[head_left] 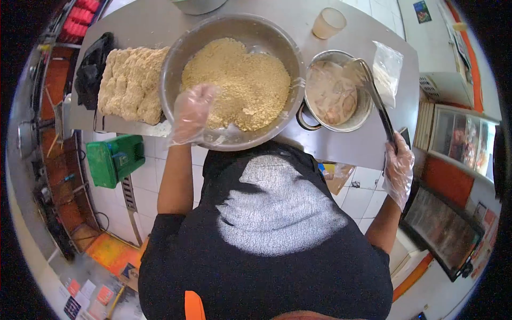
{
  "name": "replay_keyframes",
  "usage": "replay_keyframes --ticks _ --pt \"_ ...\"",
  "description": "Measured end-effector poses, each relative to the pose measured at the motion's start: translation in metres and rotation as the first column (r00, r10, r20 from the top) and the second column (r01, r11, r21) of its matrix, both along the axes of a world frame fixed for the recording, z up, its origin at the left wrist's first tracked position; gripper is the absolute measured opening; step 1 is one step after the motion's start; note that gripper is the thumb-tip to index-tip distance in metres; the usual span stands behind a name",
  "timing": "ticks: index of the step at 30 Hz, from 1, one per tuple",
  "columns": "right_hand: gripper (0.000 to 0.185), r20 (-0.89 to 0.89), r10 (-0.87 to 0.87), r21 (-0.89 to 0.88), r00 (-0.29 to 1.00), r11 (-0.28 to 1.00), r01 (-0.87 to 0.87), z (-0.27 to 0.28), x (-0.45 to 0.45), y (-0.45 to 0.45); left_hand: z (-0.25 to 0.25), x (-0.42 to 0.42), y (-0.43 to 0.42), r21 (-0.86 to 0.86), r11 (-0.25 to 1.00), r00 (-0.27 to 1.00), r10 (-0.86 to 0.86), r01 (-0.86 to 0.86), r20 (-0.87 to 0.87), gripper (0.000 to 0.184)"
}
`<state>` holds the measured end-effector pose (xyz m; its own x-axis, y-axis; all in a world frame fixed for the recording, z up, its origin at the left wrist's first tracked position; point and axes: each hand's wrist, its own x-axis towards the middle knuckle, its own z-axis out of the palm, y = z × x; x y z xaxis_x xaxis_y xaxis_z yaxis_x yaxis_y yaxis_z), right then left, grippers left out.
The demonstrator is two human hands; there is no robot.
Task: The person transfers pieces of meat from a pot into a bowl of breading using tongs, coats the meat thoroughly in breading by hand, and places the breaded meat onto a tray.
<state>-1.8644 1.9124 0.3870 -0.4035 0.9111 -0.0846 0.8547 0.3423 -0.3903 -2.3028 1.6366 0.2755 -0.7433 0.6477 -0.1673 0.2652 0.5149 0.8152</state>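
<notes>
My left hand [193, 111], in a clear plastic glove, is over the near left side of a wide metal bowl [173, 80]. Its fingers look curled together, and whatever they hold is hidden. Pale yellow crumbly coating [240, 80] fills much of the bowl. On the right, my gloved right hand [399, 165] grips a long black-handled utensil [381, 104]. The utensil's far end reaches over a metal pot [354, 126], where pieces lie in a milky, pale brown liquid [333, 93].
Left of the bowl sits a block of coated pieces [130, 85] beside a black plastic bag [93, 74]. A translucent cup [329, 23] and a bag of white powder [387, 72] stand near the pot. A green bin [114, 160] is below the table's left edge.
</notes>
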Motion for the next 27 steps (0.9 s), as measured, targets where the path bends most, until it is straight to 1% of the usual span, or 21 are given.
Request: replay_keyframes --ticks 1,4,5,6,8,10,11,14,15,16,18,20,21,23,24,25,26,27 --pt "0.037 -0.102 0.02 -0.054 0.995 0.998 -0.026 -0.001 -0.004 -0.004 -0.016 -0.013 -0.007 0.109 0.994 0.999 0.035 -0.032 -0.027 0.035" --pt "0.039 -0.288 0.101 -0.221 0.952 0.961 -0.168 0.006 -0.035 -0.016 -0.027 -0.029 -0.006 0.311 0.904 0.946 0.227 -0.293 0.232 0.03" --pt "0.04 -0.367 0.098 -0.285 0.925 0.935 -0.212 0.003 -0.046 -0.023 -0.023 -0.035 -0.01 0.275 0.904 0.915 0.231 -0.327 0.33 0.027" --pt "0.043 -0.27 0.177 -0.36 0.947 0.893 -0.27 0.006 -0.058 -0.022 -0.023 -0.039 -0.011 0.275 0.898 0.91 0.246 -0.344 0.333 0.027" --pt "0.046 -0.262 0.273 -0.353 0.926 0.866 -0.355 0.002 -0.09 -0.031 -0.023 -0.042 -0.009 0.273 0.885 0.897 0.274 -0.376 0.347 0.027" --pt "0.052 -0.087 0.344 -0.104 0.935 0.93 -0.352 -0.006 -0.106 -0.043 -0.015 -0.037 -0.006 0.329 0.86 0.893 0.264 -0.389 0.365 0.028" --pt "0.056 0.007 0.364 0.026 0.931 0.931 -0.364 -0.007 -0.108 -0.044 -0.009 -0.035 -0.004 0.358 0.844 0.89 0.262 -0.399 0.374 0.028" --pt "0.062 0.09 0.262 -0.051 0.961 0.965 -0.258 0.022 -0.094 -0.025 0.006 -0.027 0.0 0.294 0.841 0.862 0.331 -0.455 0.385 0.032" --pt "0.065 0.128 0.169 -0.135 0.977 0.979 -0.151 0.035 -0.088 -0.022 0.003 -0.028 -0.004 0.304 0.839 0.865 0.33 -0.452 0.378 0.033" --pt "0.066 0.248 0.19 -0.115 0.95 0.979 -0.166 0.03 -0.065 -0.008 -0.004 -0.029 -0.008 0.31 0.839 0.87 0.326 -0.447 0.371 0.034" --pt "0.07 0.235 0.136 -0.266 0.962 0.961 -0.071 0.03 -0.045 0.001 -0.017 -0.033 -0.014 0.3 0.846 0.876 0.33 -0.44 0.353 0.038" --pt "0.069 0.316 0.249 -0.106 0.915 0.968 -0.227 0.012 -0.05 -0.002 -0.025 -0.037 -0.013 0.27 0.859 0.879 0.339 -0.435 0.335 0.042" --pt "0.069 0.363 0.292 -0.026 0.885 0.953 -0.303 0.007 -0.053 -0.003 -0.025 -0.038 -0.011 0.282 0.86 0.884 0.33 -0.426 0.331 0.045" --pt "0.068 0.197 0.434 0.039 0.879 0.893 -0.449 -0.002 -0.084 -0.006 -0.025 -0.041 -0.004 0.312 0.859 0.897 0.307 -0.405 0.319 0.051" --pt "0.067 0.115 0.502 0.082 0.857 0.855 -0.512 -0.005 -0.109 -0.012 -0.021 -0.047 -0.001 0.23 0.913 0.934 0.294 -0.337 0.201 0.055" --pt "0.067 -0.168 0.409 -0.19 0.897 0.88 -0.436 -0.005 -0.134 -0.024 -0.015 -0.055 0.003 0.132 0.953 0.961 0.263 -0.273 0.083 0.06" --pt "0.067 -0.402 0.215 -0.456 0.89 0.796 -0.398 -0.007 -0.161 -0.039 -0.012 -0.062 0.007 0.025 0.976 0.976 0.216 -0.215 -0.034 0.065" --pt "0.066 -0.511 0.059 -0.576 0.857 0.717 -0.393 -0.023 -0.183 -0.054 -0.012 -0.063 0.013 -0.03 0.974 0.974 0.224 -0.225 -0.039 0.07"
